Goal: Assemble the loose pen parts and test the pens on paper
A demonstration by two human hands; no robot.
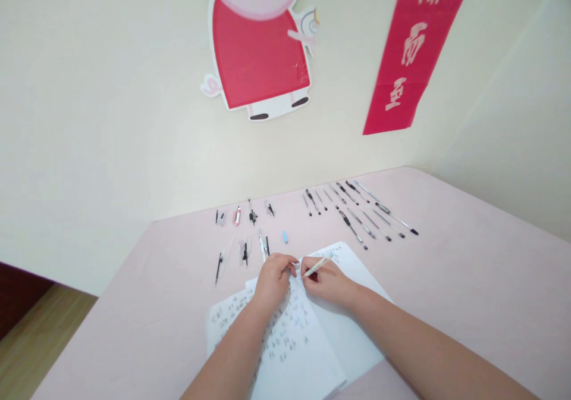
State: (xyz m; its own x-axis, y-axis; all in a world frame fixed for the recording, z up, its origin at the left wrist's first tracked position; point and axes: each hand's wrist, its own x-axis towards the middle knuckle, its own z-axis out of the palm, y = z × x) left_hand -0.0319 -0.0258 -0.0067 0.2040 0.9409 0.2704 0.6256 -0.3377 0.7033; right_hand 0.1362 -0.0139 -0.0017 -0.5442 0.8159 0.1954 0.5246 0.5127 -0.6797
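My right hand (325, 282) grips a white pen (319, 263) with a pale blue end, tilted over the right-hand page (352, 334). The pen's tip points down to the left, close to the paper. Lines of handwriting show near the top of that page. My left hand (275, 276) rests on the left-hand page (307, 361), which is covered with handwriting. Its fingers are loosely bent and apart, with nothing seen in them. A small blue cap (285, 237) lies just beyond my hands.
Several black and clear pens (352, 228) lie in rows at the back right of the pink table (468, 305). Pen parts and caps (245, 252), plus a red-and-white piece (238, 215), lie at the back left. Behind stands a wall with a cartoon cutout (261, 55) and a red banner (414, 49).
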